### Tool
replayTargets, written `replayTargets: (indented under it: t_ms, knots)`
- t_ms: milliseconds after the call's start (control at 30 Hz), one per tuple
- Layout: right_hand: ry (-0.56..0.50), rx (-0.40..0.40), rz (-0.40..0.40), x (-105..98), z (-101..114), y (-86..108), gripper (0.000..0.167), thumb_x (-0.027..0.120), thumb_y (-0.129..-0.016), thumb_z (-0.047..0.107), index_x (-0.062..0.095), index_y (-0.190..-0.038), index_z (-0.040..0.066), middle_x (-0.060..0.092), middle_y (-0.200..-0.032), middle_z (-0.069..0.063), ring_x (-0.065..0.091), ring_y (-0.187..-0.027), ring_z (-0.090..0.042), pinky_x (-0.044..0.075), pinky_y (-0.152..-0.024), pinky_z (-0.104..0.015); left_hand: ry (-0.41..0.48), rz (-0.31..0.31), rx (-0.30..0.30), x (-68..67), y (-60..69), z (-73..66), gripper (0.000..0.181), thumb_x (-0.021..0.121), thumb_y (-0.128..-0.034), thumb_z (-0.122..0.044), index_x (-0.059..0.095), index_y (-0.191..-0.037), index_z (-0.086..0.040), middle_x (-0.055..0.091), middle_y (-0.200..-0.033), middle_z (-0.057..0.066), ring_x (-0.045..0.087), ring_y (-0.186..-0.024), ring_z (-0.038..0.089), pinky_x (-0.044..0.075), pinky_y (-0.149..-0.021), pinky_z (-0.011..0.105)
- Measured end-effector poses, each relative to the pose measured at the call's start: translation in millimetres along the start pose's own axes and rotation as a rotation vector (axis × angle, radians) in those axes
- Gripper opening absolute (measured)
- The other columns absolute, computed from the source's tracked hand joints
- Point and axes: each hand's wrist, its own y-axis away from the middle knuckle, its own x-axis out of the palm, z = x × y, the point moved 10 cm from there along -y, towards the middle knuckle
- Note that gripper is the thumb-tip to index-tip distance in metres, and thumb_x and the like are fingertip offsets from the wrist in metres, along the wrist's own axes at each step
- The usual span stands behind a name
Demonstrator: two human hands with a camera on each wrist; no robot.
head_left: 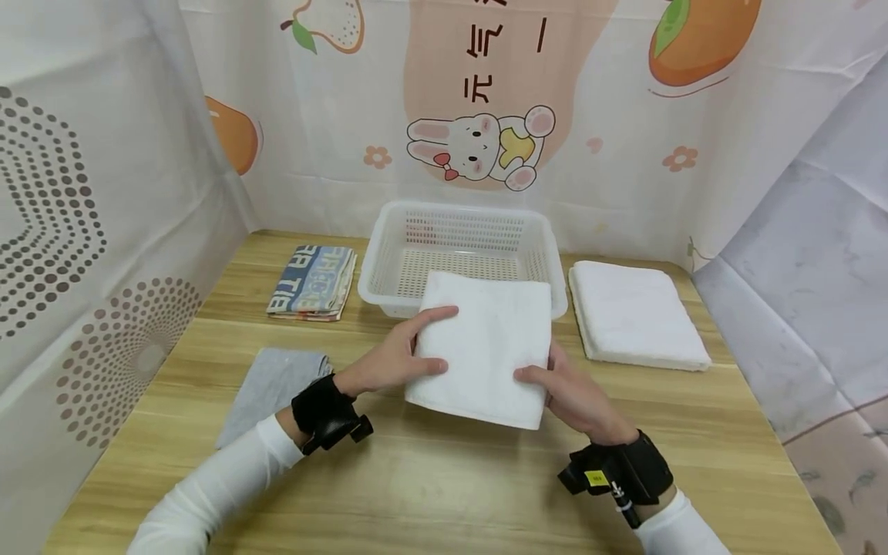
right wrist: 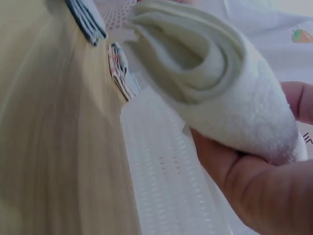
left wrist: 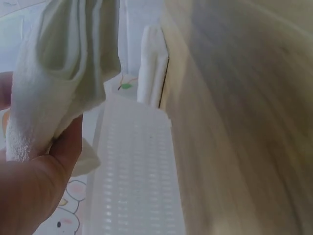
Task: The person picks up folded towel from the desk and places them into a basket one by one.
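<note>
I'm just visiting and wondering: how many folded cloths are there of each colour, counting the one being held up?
White: 2 (the held cloth and the white cloth on the table's right)
Grey: 1 (the grey cloth)
Multicoloured, mostly blue: 1 (the lettered cloth)
Total: 4

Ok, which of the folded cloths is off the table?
The white cloth held between the left hand and right hand, partly hiding the basket. The other white cloth, the gray cloth and the blue lettered cloth all lie on the table.
</note>
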Motion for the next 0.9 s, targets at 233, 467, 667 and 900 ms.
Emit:
replayTargets:
  t_ms: [233, 467, 667, 900]
  knots:
    - [0.064, -0.026, -0.045, -11, 13, -12.4, 0.086, 0.056, -0.097, 0.001, 0.001, -0.158, 0.027, 0.031, -0.151, -0.016, 0.055, -0.120, -0.020, 0.055, -0.088, -0.035, -0.071, -0.030, -0.005, -14.7, -11.3, -3.5, 0.077, 0.073, -0.0914, -0.013, 0.033, -0.156, -0.024, 0.033, -0.157, 0.000, 0.047, -0.126, 0.022, 0.045, -0.101, 0.040]
    - [0.090, -0.048, -0.084, -24, 27, -25.5, 0.082, 0.056, -0.099, 0.003, 0.003, -0.158, 0.025, 0.037, -0.149, -0.013, 0.059, -0.116, -0.016, 0.056, -0.085, -0.035, -0.129, -0.015, 0.007, -28.1, -27.4, -11.6, 0.080, 0.074, -0.0906, -0.017, 0.030, -0.157, -0.020, 0.027, -0.161, -0.001, 0.039, -0.138, 0.021, 0.033, -0.112, 0.045]
    - [0.127, -0.036, -0.102, -35, 43, -40.3, 0.082, 0.055, -0.100, 0.006, 0.001, -0.159, 0.026, 0.041, -0.147, -0.018, 0.061, -0.114, -0.016, 0.056, -0.084, -0.034, -0.163, -0.011, -0.001, -40.8, -43.8, -15.8, 0.080, 0.073, -0.0921, -0.022, 0.028, -0.157, -0.023, 0.026, -0.162, -0.004, 0.032, -0.144, 0.017, 0.030, -0.115, 0.042]
    - [0.168, 0.002, -0.107, -41, 53, -63.0, 0.082, 0.055, -0.099, 0.007, 0.001, -0.159, 0.020, 0.036, -0.150, -0.017, 0.053, -0.122, -0.023, 0.054, -0.086, -0.033, -0.191, -0.053, -0.046, -57.0, -67.3, -13.5, 0.075, 0.070, -0.0941, -0.019, 0.029, -0.157, -0.019, 0.027, -0.162, -0.004, 0.029, -0.145, 0.013, 0.029, -0.116, 0.035]
